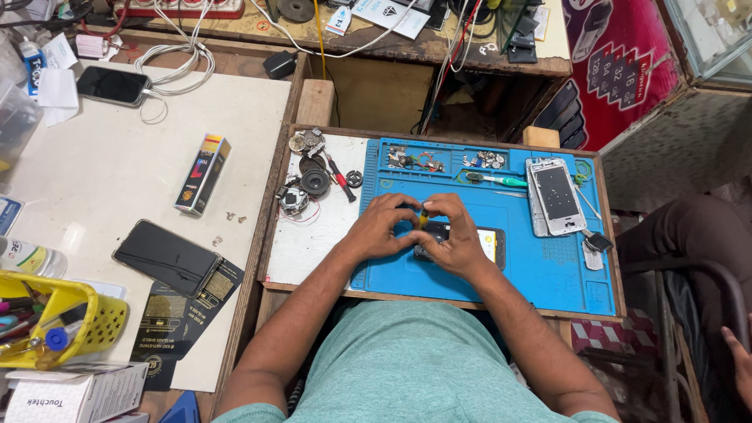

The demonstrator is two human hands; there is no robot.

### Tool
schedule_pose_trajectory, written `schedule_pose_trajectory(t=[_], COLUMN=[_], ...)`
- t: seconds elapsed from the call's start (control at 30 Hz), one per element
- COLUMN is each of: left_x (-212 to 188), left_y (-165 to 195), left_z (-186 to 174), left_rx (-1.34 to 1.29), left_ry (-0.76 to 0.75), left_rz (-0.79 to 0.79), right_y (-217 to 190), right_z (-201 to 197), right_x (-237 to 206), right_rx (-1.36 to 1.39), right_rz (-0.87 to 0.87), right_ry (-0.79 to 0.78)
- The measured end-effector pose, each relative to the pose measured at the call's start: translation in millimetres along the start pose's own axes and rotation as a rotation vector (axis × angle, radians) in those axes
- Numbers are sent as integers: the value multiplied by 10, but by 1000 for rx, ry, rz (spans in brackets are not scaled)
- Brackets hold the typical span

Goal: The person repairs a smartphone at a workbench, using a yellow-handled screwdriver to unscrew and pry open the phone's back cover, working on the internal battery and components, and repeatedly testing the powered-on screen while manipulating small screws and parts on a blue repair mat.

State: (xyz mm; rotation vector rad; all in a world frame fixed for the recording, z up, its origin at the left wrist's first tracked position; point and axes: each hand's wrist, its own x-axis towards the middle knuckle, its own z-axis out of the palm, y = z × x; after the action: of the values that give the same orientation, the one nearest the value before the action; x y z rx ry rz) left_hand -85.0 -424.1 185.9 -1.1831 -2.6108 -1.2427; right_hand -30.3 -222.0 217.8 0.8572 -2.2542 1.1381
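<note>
A dark phone (492, 244) lies on the blue repair mat (540, 270), mostly covered by my two hands. My left hand (381, 227) and my right hand (456, 235) are curled together over its left end, fingertips meeting around a small yellow tool (424, 217). Which hand grips the tool I cannot tell for sure; both touch it. The part of the phone under my fingers is hidden.
A white phone frame (554, 196), a green-handled tool (497, 180) and trays of small parts (415, 160) lie on the mat. Speakers and a red screwdriver (339, 177) rest left of it. The white table holds a small box (203, 174), a black phone (167, 257) and a yellow basket (59, 317). Another person's hand (739, 364) shows at right.
</note>
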Motion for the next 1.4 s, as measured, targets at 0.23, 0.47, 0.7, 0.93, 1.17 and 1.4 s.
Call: schedule_pose_trajectory(t=[0.23,0.47,0.7,0.93,1.17,1.4], left_x=[1,-8,-31,-22,-7,62], left_y=[24,42,39,26,11,-55], left_z=[-16,-25,-12,-30,-48,87], left_rx=[-6,-18,-34,-29,-36,-121], left_ry=[-4,-7,18,15,18,141], left_rz=[-33,-19,33,47,66,81], right_y=[2,89,97,139,164,325], right_z=[11,47,56,59,39,-230], right_x=[-42,-83,-119,-105,-107,-436], right_rx=[165,159,174,162,186,195], right_rz=[37,-15,-30,-23,-12,70], right_ry=[-23,43,69,90,109,245])
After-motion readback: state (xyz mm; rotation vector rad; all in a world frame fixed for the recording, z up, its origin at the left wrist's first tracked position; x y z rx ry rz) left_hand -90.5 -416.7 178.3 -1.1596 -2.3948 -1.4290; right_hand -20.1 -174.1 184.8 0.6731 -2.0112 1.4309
